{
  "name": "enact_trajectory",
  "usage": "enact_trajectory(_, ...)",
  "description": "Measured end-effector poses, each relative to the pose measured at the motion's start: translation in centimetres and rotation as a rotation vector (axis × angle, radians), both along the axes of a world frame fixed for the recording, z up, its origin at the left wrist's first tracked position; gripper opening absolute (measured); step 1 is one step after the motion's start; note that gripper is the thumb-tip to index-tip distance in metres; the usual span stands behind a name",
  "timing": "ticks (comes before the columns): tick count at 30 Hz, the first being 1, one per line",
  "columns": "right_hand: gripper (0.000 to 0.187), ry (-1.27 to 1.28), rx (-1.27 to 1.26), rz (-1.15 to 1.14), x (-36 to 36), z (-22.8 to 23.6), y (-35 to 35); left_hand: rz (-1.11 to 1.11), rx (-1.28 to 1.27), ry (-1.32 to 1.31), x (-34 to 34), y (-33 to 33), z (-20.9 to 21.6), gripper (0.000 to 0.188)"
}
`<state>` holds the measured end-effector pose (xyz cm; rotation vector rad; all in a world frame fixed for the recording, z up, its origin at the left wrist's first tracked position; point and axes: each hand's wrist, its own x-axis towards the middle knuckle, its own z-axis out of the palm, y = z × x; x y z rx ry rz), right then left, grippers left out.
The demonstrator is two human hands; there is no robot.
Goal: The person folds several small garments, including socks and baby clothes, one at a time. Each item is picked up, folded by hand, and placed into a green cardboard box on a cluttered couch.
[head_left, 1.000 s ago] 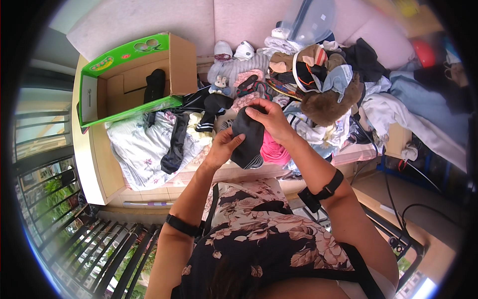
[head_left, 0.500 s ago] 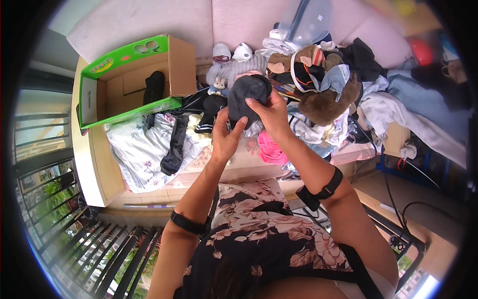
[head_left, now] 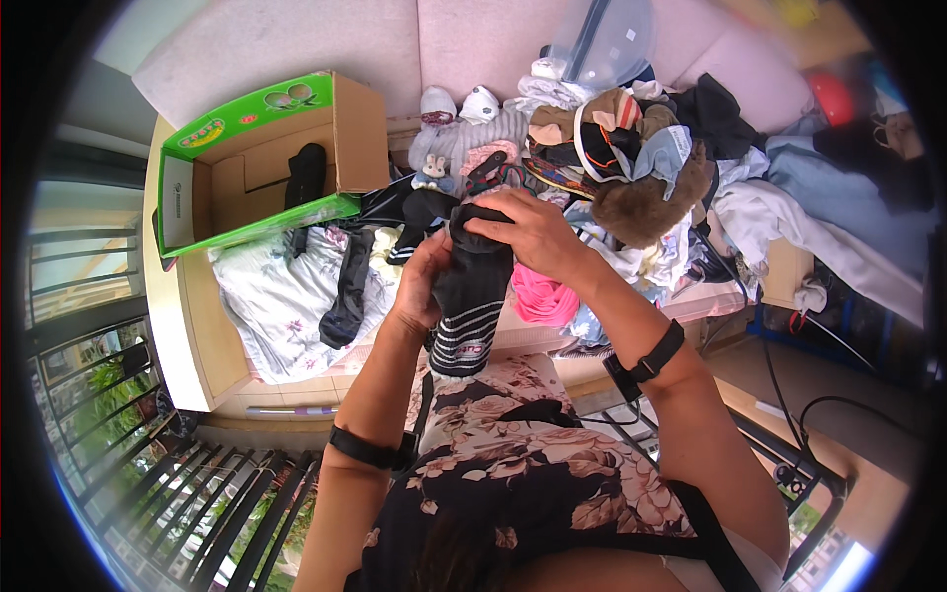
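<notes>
A black sock (head_left: 475, 291) with white stripes near its lower end hangs over my lap. Its upper end is bunched up or folded over. My left hand (head_left: 426, 280) grips the sock's left side, fingers partly hidden behind the fabric. On the upper right, my right hand (head_left: 533, 235) is closed on the bunched end, fingers bent over it. Just beyond both hands lies the pile of clothes, with a bright pink cloth (head_left: 544, 298) beside my right wrist. A dark long sock (head_left: 347, 296) rests on a white floral cloth (head_left: 271, 316) to the left.
A green-edged cardboard box (head_left: 360, 138) lies open at the left, a dark rolled item (head_left: 306, 173) inside it. Clothes heap along the pink couch (head_left: 493, 39), with a brown furry item (head_left: 646, 212) and a clear plastic lid (head_left: 607, 44). Black cables (head_left: 769, 375) hang at the right.
The dark bundle has opened out into a long striped sock hanging down toward my lap. My left hand has moved down and left; my right hand now covers the sock's top end.
</notes>
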<state>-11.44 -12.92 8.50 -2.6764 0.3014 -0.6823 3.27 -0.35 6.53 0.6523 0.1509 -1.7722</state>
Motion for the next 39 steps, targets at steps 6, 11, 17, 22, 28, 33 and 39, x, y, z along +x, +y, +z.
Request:
enact_trajectory(6,0.035,-0.103,1.002,-0.003,0.0,0.8,-0.3,-0.135,-0.192,-0.430,0.7,-0.5,-0.9,0.023)
enact_trajectory(11,0.036,0.108,0.694,-0.270,0.7,0.1,0.7,-0.207,-0.212,-0.541,1.4,-1.1,-2.0,0.023)
enact_trajectory(17,0.031,-0.144,0.505,-0.506,1.3,-1.9,1.6,-0.142,-0.186,-0.639,-1.4,0.5,-2.9,0.053)
enact_trajectory(22,0.030,-0.174,0.679,-0.612,1.5,-3.5,1.7,-0.095,-0.029,-0.686,-2.7,0.8,-4.4,0.030)
enact_trajectory(28,0.031,-0.065,-0.008,-0.084,-0.8,-3.6,0.8,-0.190,-0.001,-0.287,-0.7,0.6,-3.8,0.024)
enact_trajectory(33,0.034,-0.023,0.106,0.097,-1.7,-2.4,0.9,-0.111,0.039,-0.370,-0.6,0.5,-3.9,0.026)
enact_trajectory(39,0.040,-0.015,0.979,-0.196,-0.8,-2.7,0.7,-0.207,-0.256,-0.526,0.8,-0.1,-4.6,0.024)
